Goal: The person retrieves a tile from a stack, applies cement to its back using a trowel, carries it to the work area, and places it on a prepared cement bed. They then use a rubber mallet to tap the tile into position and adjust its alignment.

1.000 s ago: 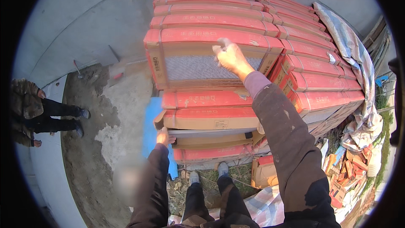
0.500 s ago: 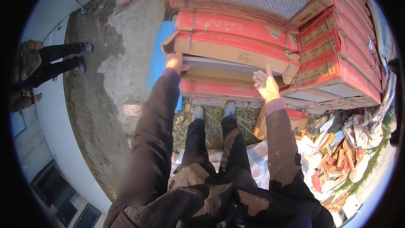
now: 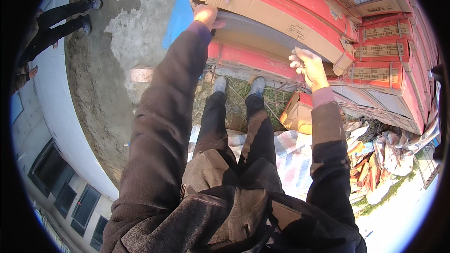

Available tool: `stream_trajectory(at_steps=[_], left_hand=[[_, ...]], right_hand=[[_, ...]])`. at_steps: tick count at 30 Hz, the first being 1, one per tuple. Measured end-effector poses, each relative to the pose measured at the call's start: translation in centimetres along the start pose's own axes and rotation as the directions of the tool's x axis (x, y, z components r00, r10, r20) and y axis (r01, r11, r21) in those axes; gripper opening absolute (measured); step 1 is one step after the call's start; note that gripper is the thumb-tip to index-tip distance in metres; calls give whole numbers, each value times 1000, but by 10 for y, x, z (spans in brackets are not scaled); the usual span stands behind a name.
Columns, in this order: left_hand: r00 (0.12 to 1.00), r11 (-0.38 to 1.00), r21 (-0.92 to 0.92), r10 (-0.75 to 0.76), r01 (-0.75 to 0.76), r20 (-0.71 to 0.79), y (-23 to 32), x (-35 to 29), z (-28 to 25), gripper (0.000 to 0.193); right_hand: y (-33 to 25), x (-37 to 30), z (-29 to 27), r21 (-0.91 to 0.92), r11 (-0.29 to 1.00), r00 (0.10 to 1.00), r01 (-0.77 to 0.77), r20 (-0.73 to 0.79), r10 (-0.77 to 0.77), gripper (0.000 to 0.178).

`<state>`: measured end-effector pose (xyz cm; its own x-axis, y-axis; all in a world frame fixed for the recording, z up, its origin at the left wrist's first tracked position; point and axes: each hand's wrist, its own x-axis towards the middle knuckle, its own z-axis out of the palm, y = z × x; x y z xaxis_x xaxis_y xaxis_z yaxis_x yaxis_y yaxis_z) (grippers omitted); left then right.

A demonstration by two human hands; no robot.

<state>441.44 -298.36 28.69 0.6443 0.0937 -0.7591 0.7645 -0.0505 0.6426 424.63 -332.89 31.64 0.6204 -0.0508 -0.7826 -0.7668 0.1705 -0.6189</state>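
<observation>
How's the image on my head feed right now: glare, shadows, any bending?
Head view: the lower right is blown out to white; a hard shadow edge crosses the right sleeve; the right grip sits in sunlight, its outline clear; the brown-and-red box looks bowed along its long edge, as fisheye bending would make it; black masks the rim.

- Your view comes from the left one of two fisheye cameras worn side by side on your head.
- It looks steeply down past your jacket [image 3: 225,215], with the top of the picture lying ahead of you.
- Your sleeves [image 3: 161,107] sit nearest the lens; your left hand [image 3: 206,15], right hand [image 3: 310,68] and the open box [image 3: 274,15] lie farther off, your shoes [image 3: 220,84] near the middle.
- The wide lens bends the pale strip [image 3: 49,84] on your left.
</observation>
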Motion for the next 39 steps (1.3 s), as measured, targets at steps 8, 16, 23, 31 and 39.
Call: stream_trajectory(at_steps=[8, 16, 23, 31, 39], left_hand=[[996, 995, -37, 92, -91, 14, -11, -10, -3, 41], [997, 998, -43, 49, -46, 63, -29, -35, -12, 42], [998, 1000, 6, 18, -18, 64, -16, -41, -10, 41], [990, 986, 107, 120, -128, 74, -19, -43, -13, 45], [989, 976, 178, 113, -129, 100, -25, -42, -19, 45]], right_hand=[[47, 48, -70, 421, 896, 889, 143, -452, 70, 52], [65, 50, -73, 548, 815, 897, 190, -435, 83, 49], [150, -4, -26, 205, 965, 968, -161, -160, 196, 37], [279, 103, 87, -961, 249, 874, 118, -18, -485, 43], [280, 114, 80, -945, 270, 876, 184, 33, -482, 38]])
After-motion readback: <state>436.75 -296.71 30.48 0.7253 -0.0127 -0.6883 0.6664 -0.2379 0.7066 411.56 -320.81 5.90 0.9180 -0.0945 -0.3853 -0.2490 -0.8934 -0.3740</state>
